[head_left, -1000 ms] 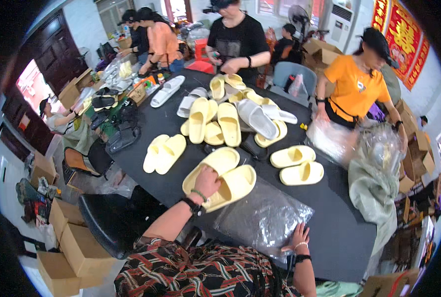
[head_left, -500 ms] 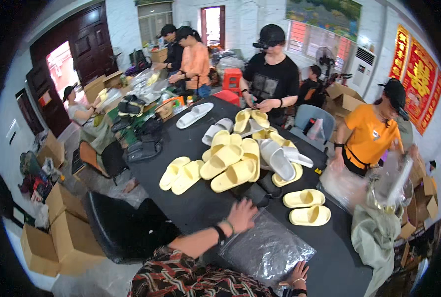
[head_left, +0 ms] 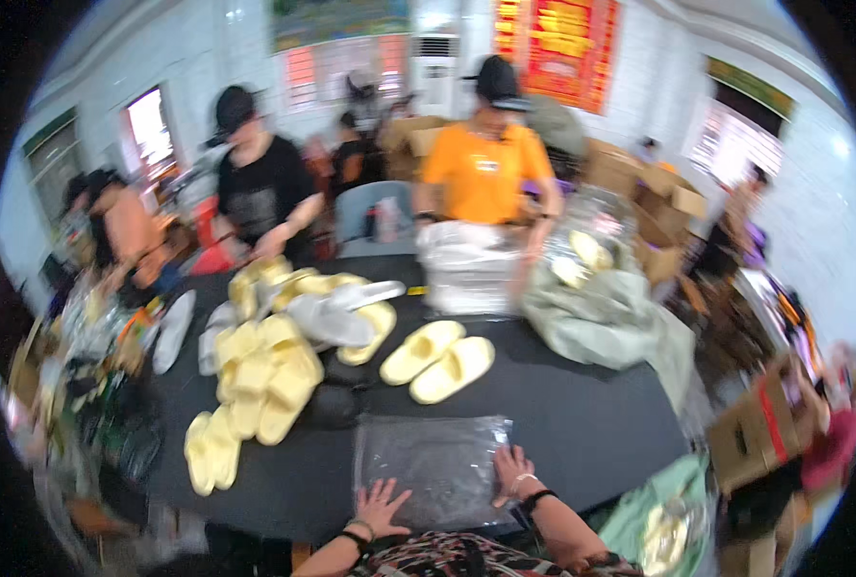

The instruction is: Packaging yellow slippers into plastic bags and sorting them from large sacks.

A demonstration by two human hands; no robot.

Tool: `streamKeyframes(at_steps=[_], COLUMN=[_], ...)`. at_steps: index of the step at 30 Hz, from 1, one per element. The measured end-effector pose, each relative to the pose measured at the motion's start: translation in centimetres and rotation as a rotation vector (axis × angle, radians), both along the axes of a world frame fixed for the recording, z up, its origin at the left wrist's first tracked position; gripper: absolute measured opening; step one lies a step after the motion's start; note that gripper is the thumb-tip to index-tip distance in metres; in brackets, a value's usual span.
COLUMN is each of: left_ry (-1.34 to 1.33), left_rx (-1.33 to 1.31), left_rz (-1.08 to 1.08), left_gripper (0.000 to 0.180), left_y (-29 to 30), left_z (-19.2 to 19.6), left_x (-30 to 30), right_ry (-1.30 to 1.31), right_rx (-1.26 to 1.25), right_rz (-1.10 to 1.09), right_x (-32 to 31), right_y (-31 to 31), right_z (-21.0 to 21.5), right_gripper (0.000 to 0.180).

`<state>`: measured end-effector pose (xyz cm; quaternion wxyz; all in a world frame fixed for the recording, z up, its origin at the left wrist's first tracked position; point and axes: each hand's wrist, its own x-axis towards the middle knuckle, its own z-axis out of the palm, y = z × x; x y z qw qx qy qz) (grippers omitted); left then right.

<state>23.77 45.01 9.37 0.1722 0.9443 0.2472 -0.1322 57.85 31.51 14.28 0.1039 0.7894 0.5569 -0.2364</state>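
Note:
A clear plastic bag (head_left: 433, 462) lies flat on the dark table before me. My left hand (head_left: 382, 508) rests on its near left corner, fingers spread. At the bag's right edge, my right hand (head_left: 512, 474) lies flat with its fingers apart. Neither hand grips anything. Just beyond the bag sits a pair of yellow slides (head_left: 439, 363). To the left a heap of yellow slides (head_left: 272, 370) is piled up, with grey slides (head_left: 330, 320) among them. Another yellow pair (head_left: 212, 450) lies nearer the table's left edge.
Across the table, a person in orange (head_left: 485, 178) handles a stack of clear bags (head_left: 471, 269); a person in black (head_left: 266, 197) stands further left. A green-grey sack (head_left: 591, 322) spreads over the far right edge. A green bag (head_left: 660, 510) holding slides is at my right.
My view has swung right. My left hand has come down from above the bag's far left side onto its near left corner. The bag now lies squarer to me.

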Motion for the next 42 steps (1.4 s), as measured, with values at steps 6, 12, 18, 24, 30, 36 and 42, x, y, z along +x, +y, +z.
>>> streamKeyframes(at_steps=[6,12,18,24,30,36,42], left_ry=[0.103,0.117,0.131,0.088,-0.213,-0.306,-0.163], left_rx=[-0.147,-0.114,-0.037,0.035,0.074,0.116,0.063], left_rz=[0.027,0.003,-0.005,-0.044,-0.048,-0.206,-0.289], left_gripper=[0.108,0.108,0.101,0.094,0.075,0.07,0.075], left_y=[0.3,0.0,-0.6,-1.4,-2.1,-1.7,-1.6], left_z=[0.5,1.1,-0.1,-0.1,4.6,2.6,0.9], left_x=[0.8,2.0,1.0,0.2,3.2,5.9,6.4], right_ry=[0.049,-0.024,0.039,0.16,0.131,0.138,0.169], right_rx=[0.011,0.154,0.068,0.03,-0.041,0.015,0.122], right_rz=[-0.058,-0.039,0.06,0.059,0.034,0.004,0.0], right_x=[-0.6,-2.9,-4.4,-3.9,-4.7,-5.2,-4.4], right_y=[-1.5,-3.2,-5.7,-7.0,-6.1,-6.7,-6.7], right_z=[1.1,3.1,0.0,-1.2,-0.5,-1.2,-1.3], right_gripper=[0.132,0.124,0.124,0.121,0.121,0.122,0.119])
